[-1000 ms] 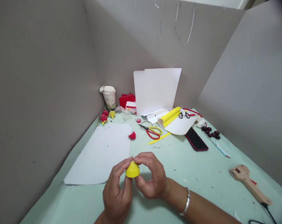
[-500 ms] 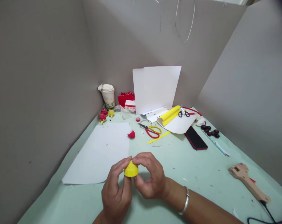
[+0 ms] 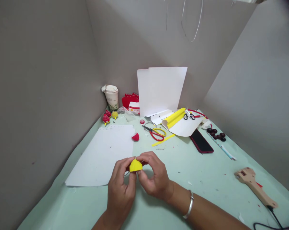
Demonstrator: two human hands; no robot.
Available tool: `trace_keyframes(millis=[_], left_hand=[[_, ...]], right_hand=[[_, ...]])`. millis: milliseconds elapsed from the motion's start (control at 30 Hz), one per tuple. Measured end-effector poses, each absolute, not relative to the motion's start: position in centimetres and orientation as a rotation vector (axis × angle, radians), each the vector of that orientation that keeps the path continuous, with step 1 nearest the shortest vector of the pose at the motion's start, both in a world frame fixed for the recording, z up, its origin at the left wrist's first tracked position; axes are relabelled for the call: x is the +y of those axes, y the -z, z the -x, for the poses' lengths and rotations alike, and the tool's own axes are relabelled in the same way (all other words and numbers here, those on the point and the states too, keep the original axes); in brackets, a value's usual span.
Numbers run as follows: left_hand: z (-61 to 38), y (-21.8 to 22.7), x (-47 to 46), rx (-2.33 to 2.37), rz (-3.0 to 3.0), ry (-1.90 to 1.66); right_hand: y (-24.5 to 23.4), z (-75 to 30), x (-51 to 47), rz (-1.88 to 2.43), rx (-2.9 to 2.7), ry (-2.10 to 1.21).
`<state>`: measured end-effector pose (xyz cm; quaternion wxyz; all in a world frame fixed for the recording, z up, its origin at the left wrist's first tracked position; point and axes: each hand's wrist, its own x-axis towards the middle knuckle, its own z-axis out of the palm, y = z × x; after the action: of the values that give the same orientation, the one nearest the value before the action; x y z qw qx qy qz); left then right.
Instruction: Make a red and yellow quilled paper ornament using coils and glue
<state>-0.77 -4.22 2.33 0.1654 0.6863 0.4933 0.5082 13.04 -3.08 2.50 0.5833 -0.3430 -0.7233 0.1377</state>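
Both hands occupied, grasping one item. Yellow dome [image 3: 136,166], ribbed, wide rim down and narrow top up, held between the fingertips at the near middle of the bench [image 3: 182,201]. Left hand [image 3: 121,182]: fingers against the dome's left side, thumb beneath its rim. Right hand [image 3: 156,177]: fingers near the top of the dome, thumb at the lower right of the rim. Silver bracelet [image 3: 189,206] on the right wrist.

White sheet [image 3: 103,156] lies flat behind and left of the hands, its near right corner hidden by the left hand. Small red cup [image 3: 135,137] tipped over at the sheet's right edge. To its right, large scissors [image 3: 150,129], one handle loop red, the other yellow; yellow strip [image 3: 162,141] just beside them.

Far left corner: lidded drink cup [image 3: 112,97], with red ornaments [image 3: 106,118] and a yellow ornament [image 3: 114,114] in front. Far middle: white boards [image 3: 162,91] standing upright; rolled yellow sheet [image 3: 174,118] near their base, small black-handled scissors [image 3: 192,117] to the right of the roll.

Right side: phone [image 3: 201,141] lying flat, dark beads [image 3: 215,135] beyond it, and nearer, a tan glue gun [image 3: 255,187] on its side, black cord attached.
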Motion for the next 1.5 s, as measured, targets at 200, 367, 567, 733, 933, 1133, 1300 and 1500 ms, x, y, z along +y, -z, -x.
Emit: trace_keyframes(millis=[200,367,567,733,933,1133,1300,1500], left_hand=[[0.9,-1.9,-3.8,1.569,-1.908,-1.263],[0.8,-1.3,-3.8,1.590,-1.937,-1.281],[0.8,-1.0,-3.7,1.654,-1.937,-1.202],[0.6,-1.1,-3.6,1.662,-1.890,-1.171],[0.5,-1.4,-3.6,1.672,-1.845,-1.129],[0.3,-1.8,-3.7,1.676,-1.798,-1.111],[0.2,-2.0,-3.8,1.688,-1.795,-1.098],[0.6,0.0,-3.2,1.582,-2.233,-1.362]], right_hand=[[-1.4,-12.8,-2.7,0.969,-1.775,-0.207],[-1.1,-12.7,-2.8,1.058,-1.817,-0.120],[-0.9,-12.2,-2.9,1.141,-1.856,-0.040],[-0.8,-12.1,-2.9,1.177,-1.857,-0.028],[-0.7,-12.1,-2.9,1.205,-1.870,-0.033],[-0.6,-12.0,-2.9,1.212,-1.871,-0.014],[-0.8,-11.9,-2.8,1.222,-1.857,-0.062],[-1.2,-11.9,-2.8,1.274,-1.886,-0.065]])
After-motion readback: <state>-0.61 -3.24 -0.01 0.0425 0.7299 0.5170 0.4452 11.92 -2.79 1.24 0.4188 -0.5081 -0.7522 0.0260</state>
